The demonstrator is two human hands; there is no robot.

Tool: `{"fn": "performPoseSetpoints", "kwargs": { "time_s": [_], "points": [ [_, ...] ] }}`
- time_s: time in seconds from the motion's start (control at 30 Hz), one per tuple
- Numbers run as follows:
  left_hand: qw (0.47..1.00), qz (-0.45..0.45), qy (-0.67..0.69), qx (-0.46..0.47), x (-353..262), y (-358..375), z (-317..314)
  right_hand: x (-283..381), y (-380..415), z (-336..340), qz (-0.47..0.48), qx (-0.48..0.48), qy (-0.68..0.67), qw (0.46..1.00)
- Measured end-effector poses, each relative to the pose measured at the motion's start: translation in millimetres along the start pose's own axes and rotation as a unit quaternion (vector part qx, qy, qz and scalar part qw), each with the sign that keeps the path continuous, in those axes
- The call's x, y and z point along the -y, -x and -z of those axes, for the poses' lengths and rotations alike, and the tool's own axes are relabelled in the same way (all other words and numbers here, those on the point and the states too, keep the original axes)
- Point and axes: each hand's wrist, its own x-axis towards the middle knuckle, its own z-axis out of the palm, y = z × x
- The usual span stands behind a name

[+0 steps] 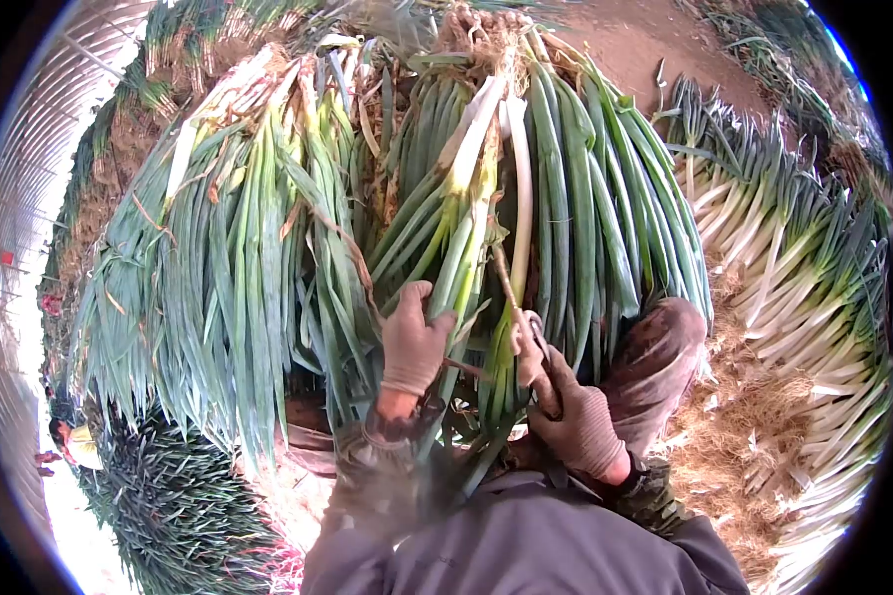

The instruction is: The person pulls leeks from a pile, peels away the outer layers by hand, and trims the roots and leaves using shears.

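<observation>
A long onion stalk is seen near the centre, its pale end pointed toward 12 o'clock and its green leaves hung downward. Its leaves are met at about 7 o'clock by the gloved left hand, whose thumb and forefinger are parted a little; whether the leaves are gripped cannot be told. At 5 o'clock, a tool with a dark, partly wrapped handle is held in the closed fingers of the gloved right hand; its working end cannot be made out. A second pale stalk is seen just right of the first. Large bundles of onions are draped on both sides, a left bundle at 10 o'clock and a right bundle at 1 o'clock. Beyond, a knee is seen at 3 o'clock, rows of onions at 3 o'clock farther out, and a dark leafy pile at 8 o'clock.
</observation>
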Motion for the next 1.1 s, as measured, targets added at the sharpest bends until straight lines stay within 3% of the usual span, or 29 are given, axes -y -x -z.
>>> {"fn": "performPoseSetpoints", "kwargs": {
  "time_s": [0.13,0.23,0.63,0.9,0.97,1.1],
  "points": [
    [0.993,0.078,0.084,0.029,14.7,-15.5,4.7,-3.2,-20.2,-14.9,0.021,-0.036,0.033,0.999],
    [0.995,0.083,0.054,0.033,15.9,-18.1,4.9,-14.5,-47.6,-27.3,0.036,-0.059,0.048,0.996],
    [0.999,0.001,0.035,0.017,21.1,-17.9,-6.9,-1.3,-148.1,-14.8,-0.008,-0.128,0.093,0.987],
    [0.998,0.017,0.030,0.054,1.2,-23.8,8.8,16.1,-215.1,6.8,-0.004,-0.121,0.132,0.984],
    [0.998,0.025,0.016,0.060,-5.2,-27.0,17.6,25.0,-227.8,13.2,-0.046,-0.117,0.113,0.986],
    [0.998,-0.015,0.032,0.044,-11.0,-41.3,29.4,29.3,-255.7,14.3,-0.053,-0.141,0.111,0.982]
  ]
}}
